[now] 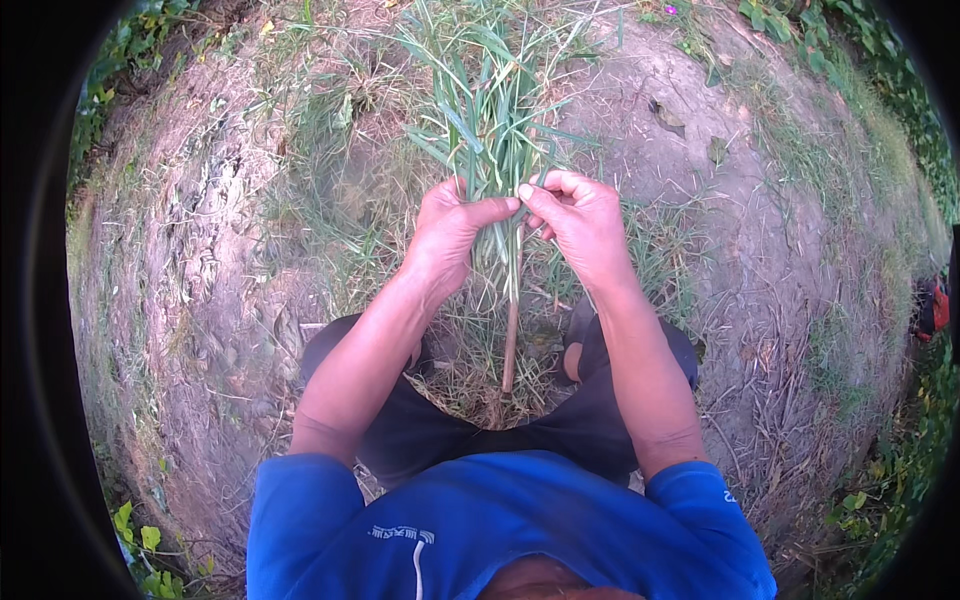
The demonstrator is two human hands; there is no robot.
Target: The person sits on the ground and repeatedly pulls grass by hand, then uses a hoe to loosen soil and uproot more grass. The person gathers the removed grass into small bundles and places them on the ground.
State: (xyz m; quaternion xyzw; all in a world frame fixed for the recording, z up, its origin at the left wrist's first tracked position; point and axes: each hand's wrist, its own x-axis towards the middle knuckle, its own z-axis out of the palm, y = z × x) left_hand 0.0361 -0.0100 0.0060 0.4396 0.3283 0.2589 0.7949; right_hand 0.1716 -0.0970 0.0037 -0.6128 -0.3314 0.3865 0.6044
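Observation:
A bundle of long green grass stalks (495,127) fans out ahead of me. My left hand (448,229) grips its lower part, the thumb lying across the stems and most fingers hidden behind. Just right of that thumb, my right hand (581,217) pinches a green blade between thumb and forefinger at the bundle's edge. Below the hands, cut stem ends show, along with a thin wooden stick (511,345) that runs down between my feet. Whether the stick is tied into the bundle or only lies against it, I cannot tell.
Dry soil (622,135) with loose cut grass (322,172) surrounds me. My bent knees in dark trousers (420,442) flank the stick. Leafy plants (832,45) border the ground. A red and black object (932,307) lies at the far right edge.

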